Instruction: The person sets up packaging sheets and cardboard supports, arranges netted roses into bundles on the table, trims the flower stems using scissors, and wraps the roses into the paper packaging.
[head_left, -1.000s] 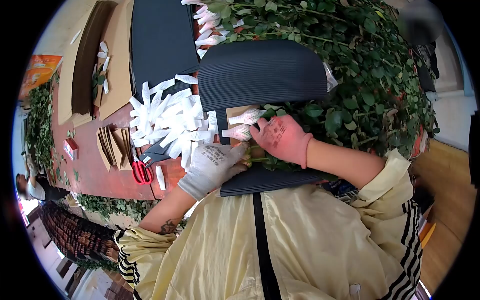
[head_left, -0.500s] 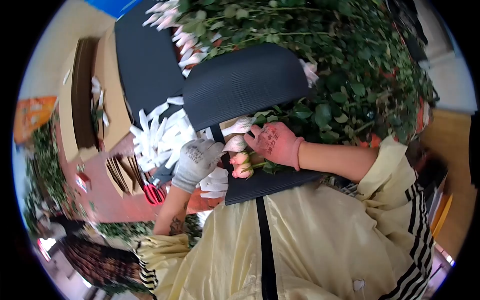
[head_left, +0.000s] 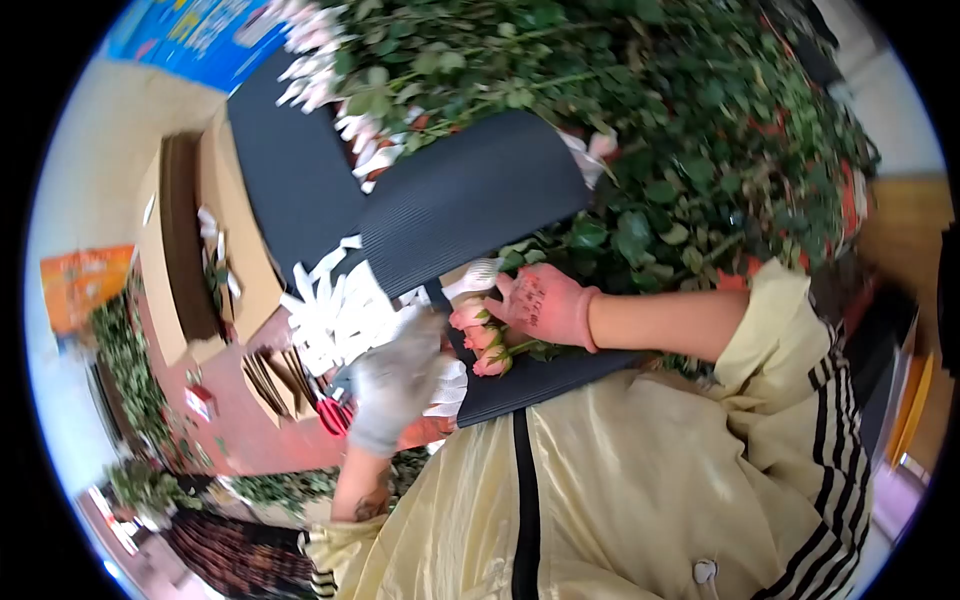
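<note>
My right hand [head_left: 545,305], in a pink-red glove, is closed on rose stems just behind the flower heads. Bare pink roses [head_left: 490,360] lie beside its fingertips, and above them is a rose in a white net sleeve [head_left: 474,278]. The flowers rest on black ribbed sheet [head_left: 545,385], with a raised black ribbed flap [head_left: 480,200] beyond them. My left hand [head_left: 400,380], in a white-grey glove, is blurred, left of the roses; its fingers and anything in them cannot be made out. Loose white net sleeves [head_left: 335,315] are piled beyond it.
Many leafy rose stems [head_left: 640,110] cover the far right. Netted roses [head_left: 312,60] line their left end. Flat black sheets [head_left: 295,150], cardboard [head_left: 180,240], small folded cards [head_left: 277,383], red-handled scissors [head_left: 335,415] and a small red-white box [head_left: 200,402] are on the left.
One more rose beside my right hand is now bare of its net sleeve. My left hand has moved down and away from the flowers. The view has shifted and turned.
</note>
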